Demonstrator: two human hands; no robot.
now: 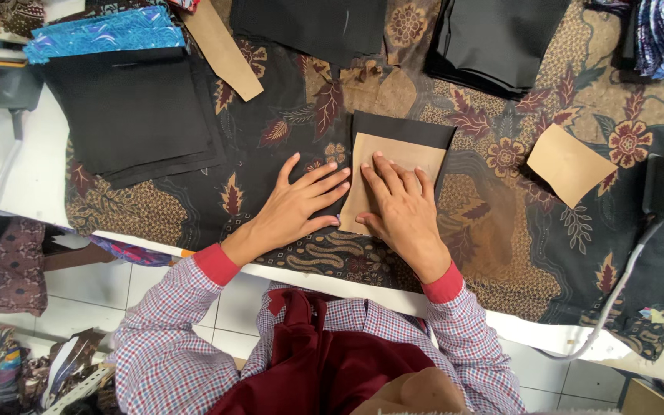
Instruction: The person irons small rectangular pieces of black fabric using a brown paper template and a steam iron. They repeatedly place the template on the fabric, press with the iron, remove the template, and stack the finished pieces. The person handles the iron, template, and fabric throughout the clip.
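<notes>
Nearest, both hands lie flat with fingers spread — gripping nothing. The left hand [297,206] presses the patterned cloth [286,131] and its fingertips touch the edge of the brown card [378,157]; the right hand [403,211] rests on the card itself. The card is a tan, tapered piece lying on a black fabric piece [401,127] whose dark edge shows along its top and right side. Beyond — a second card [569,164] to the right, a black stack [132,115] at left, more black fabric [493,38] at the far edge.
</notes>
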